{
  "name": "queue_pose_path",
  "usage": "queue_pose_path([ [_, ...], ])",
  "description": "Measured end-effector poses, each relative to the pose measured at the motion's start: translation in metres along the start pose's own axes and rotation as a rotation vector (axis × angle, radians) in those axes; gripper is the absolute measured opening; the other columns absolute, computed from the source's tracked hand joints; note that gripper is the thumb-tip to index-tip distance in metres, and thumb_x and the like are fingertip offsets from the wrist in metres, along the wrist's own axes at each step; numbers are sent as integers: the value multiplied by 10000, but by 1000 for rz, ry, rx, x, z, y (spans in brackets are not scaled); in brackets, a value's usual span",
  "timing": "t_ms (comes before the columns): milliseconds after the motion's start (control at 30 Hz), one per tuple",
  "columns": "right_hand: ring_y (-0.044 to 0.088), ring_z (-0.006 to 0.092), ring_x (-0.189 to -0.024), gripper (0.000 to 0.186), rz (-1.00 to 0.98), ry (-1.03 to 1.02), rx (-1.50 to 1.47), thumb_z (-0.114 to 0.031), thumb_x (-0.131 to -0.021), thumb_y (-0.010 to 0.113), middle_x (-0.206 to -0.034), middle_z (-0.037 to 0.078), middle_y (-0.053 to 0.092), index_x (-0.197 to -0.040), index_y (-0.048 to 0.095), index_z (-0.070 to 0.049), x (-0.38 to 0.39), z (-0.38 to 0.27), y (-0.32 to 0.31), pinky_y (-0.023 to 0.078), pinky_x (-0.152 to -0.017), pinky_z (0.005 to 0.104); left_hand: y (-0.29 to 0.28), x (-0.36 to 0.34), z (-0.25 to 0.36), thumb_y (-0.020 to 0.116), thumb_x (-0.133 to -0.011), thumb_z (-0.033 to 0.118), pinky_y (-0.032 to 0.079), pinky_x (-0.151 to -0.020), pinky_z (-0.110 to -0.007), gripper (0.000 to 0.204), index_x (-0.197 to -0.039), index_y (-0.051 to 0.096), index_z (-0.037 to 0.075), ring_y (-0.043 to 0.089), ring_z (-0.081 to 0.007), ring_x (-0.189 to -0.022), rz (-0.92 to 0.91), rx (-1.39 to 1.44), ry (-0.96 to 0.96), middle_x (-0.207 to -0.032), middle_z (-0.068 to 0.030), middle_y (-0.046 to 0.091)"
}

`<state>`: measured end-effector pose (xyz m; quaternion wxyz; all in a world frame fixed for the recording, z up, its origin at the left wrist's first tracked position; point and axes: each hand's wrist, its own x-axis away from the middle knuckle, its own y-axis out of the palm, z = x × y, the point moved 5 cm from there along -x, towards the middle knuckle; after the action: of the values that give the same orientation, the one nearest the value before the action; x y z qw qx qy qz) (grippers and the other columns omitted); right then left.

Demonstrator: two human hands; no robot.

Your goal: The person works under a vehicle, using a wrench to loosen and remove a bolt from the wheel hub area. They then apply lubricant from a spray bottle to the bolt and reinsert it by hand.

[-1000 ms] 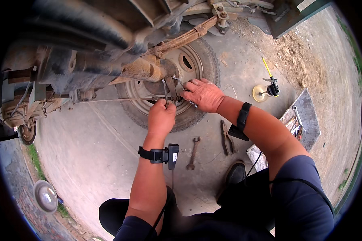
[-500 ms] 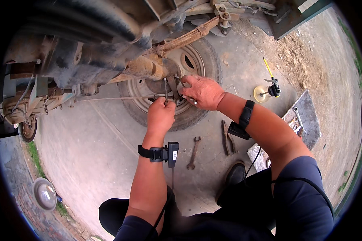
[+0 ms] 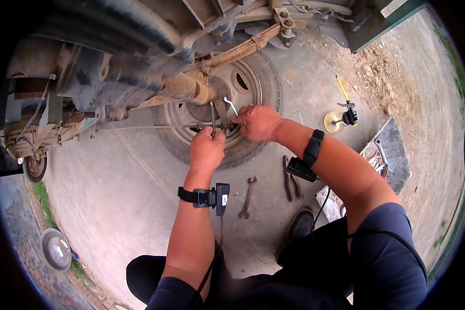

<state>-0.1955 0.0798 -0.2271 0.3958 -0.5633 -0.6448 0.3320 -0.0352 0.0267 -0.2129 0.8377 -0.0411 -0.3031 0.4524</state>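
Observation:
My left hand (image 3: 207,147) is closed around the lower end of a slim metal tool, apparently a wrench (image 3: 213,112), which stands upright against the hub area of the wheel (image 3: 261,101). Just to its right, my right hand (image 3: 258,123) has its fingers curled round a shiny offset wrench (image 3: 230,105). The bent end of that wrench sticks up to the left, beside a rusty lever (image 3: 222,112). Between my hands lies the linkage by the hub; its fastener is hidden by my fingers.
Overhead run the axle (image 3: 186,89) and the rusty leaf spring (image 3: 237,51). An open-end wrench (image 3: 248,198) and pliers (image 3: 291,178) lie on the concrete. To the right stand an oil can (image 3: 341,119) and a metal tray (image 3: 399,155) of wrenches. A hubcap-like dish (image 3: 57,250) lies far left.
My right hand has turned over, knuckles now up, and the shiny wrench has swung up into view above its fingers. My left hand stays in place on its tool.

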Motion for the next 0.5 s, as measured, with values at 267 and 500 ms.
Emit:
queue_pose_path([
  [267,683,301,-953,265,162,36,-114,-178,-865,538,-1080,86,698,-1041,729,-130,2,7,-11,551,-846,406,-1,-1,-1,553,-906,149,406,-450,-293,220,-725,499,35,497,-122,-457,-1,36,-11,-603,-41,540],
  [500,701,270,-918,156,142,68,249,-146,-837,577,-965,98,687,-946,678,-102,0,-2,4,570,-728,398,1,-1,-3,551,-912,151,403,-444,-285,221,-729,499,38,499,-116,-460,-11,22,-6,-604,-38,539],
])
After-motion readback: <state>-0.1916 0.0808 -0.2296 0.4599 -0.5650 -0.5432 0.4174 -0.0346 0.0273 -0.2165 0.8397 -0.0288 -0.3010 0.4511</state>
